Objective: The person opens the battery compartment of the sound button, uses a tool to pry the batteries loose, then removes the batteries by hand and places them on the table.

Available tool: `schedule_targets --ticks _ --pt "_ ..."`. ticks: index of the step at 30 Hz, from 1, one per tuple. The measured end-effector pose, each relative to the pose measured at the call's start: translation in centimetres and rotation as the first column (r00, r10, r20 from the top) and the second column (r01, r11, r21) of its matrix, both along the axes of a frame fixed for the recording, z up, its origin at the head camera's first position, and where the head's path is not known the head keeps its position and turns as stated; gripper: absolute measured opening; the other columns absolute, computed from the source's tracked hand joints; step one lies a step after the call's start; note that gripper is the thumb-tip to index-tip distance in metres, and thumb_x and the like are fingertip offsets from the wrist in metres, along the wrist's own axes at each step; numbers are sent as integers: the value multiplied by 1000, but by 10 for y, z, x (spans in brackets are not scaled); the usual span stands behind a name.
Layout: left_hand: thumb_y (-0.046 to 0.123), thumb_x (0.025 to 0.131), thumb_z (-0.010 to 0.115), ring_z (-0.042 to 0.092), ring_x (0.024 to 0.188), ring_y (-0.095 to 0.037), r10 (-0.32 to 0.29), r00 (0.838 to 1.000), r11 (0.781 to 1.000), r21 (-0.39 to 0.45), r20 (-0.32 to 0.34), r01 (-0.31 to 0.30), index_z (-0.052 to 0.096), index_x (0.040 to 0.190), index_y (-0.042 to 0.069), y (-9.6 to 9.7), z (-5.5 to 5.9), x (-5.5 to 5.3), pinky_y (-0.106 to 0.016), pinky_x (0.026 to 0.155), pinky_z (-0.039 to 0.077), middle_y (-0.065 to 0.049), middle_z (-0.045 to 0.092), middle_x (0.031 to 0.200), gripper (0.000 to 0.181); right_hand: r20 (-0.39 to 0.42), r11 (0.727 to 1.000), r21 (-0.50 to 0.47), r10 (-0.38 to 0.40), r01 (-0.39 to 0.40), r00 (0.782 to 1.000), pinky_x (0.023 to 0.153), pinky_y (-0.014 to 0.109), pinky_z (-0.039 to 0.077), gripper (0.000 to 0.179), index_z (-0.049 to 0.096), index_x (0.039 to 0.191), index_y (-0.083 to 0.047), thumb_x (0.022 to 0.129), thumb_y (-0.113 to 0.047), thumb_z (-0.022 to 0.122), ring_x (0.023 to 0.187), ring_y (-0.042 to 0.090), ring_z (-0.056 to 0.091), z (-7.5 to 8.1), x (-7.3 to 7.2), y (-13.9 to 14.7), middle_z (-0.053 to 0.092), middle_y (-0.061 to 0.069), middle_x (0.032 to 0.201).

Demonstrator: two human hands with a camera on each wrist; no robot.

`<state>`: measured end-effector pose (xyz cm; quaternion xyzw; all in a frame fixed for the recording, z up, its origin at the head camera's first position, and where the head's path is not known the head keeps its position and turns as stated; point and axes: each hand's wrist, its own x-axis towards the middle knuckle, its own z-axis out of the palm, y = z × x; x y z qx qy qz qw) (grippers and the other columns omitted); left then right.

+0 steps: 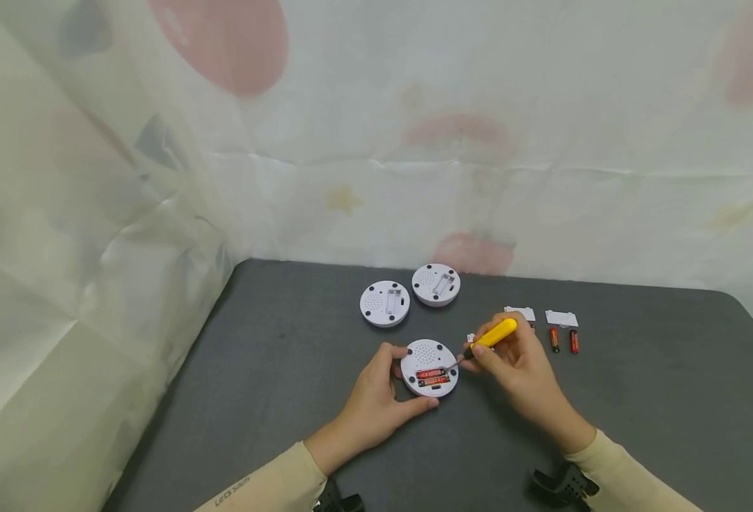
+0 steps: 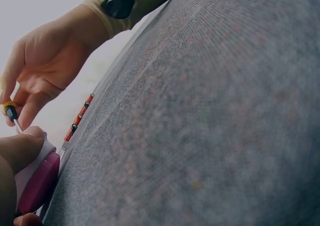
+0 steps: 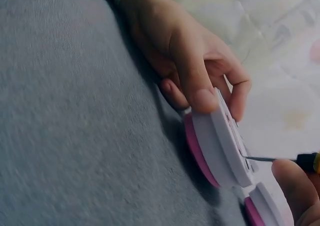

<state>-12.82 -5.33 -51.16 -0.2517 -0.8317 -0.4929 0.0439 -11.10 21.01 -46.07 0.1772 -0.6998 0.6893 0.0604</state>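
A round white device (image 1: 424, 351) with a pink underside lies back up, two red batteries (image 1: 432, 381) side by side in its compartment. My left hand (image 1: 376, 402) grips its rim, thumb at the near edge and fingers at the far left. In my right hand (image 1: 522, 366) is a screwdriver (image 1: 495, 333) with a yellow handle. Its thin metal tip meets the device at the right end of the batteries. The right wrist view shows the shaft (image 3: 262, 159) reaching the white face from the side, with the left thumb (image 3: 204, 100) on the rim.
Two similar white devices, one at left (image 1: 385, 304) and one behind (image 1: 436, 284), show bare battery compartments. Right of them lie white covers (image 1: 562, 318) and loose red batteries (image 1: 554, 340). Some pieces are partly hidden behind the right hand. A patterned sheet (image 1: 363, 206) hangs behind the table.
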Motion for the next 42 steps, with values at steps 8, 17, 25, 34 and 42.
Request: schedule_targets --ticks 8,17,25,34,42 --pt "32 76 104 47 69 -5 9 1000 1000 -2 12 -9 56 134 9 -1 -1 0 -23 62 43 10 57 94 79 189 971 -228 -22 65 982 88 51 62 30 34 128 6 109 6 58 108 27 69 -8 -3 -2 49 24 115" --pt "33 79 102 47 68 -5 -10 999 1000 -2 36 10 53 137 10 0 0 -1 -22 61 43 9 60 98 80 252 943 -317 -19 101 968 90 49 62 20 40 124 -4 113 -2 55 106 20 66 -7 -8 5 49 11 111" --pt "35 82 100 52 79 -9 -39 999 999 -25 11 39 54 148 13 0 0 -2 -23 70 47 8 57 110 83 212 947 -303 -44 108 976 87 48 63 23 37 123 5 112 1 57 103 23 70 -7 -8 8 54 11 108" --pt "39 79 101 59 108 -12 -56 998 998 -43 -36 55 61 146 19 -1 2 0 -32 92 54 3 57 133 80 206 940 -308 -81 143 975 84 46 64 20 39 121 7 111 3 56 98 21 71 -8 -10 7 56 11 105" --pt "42 77 102 59 103 -10 -21 1000 999 -33 -21 21 60 134 16 0 1 1 -31 90 54 3 51 133 76 176 929 -332 -108 162 979 80 46 65 17 42 120 8 110 7 55 95 21 73 -7 -9 7 59 10 101"
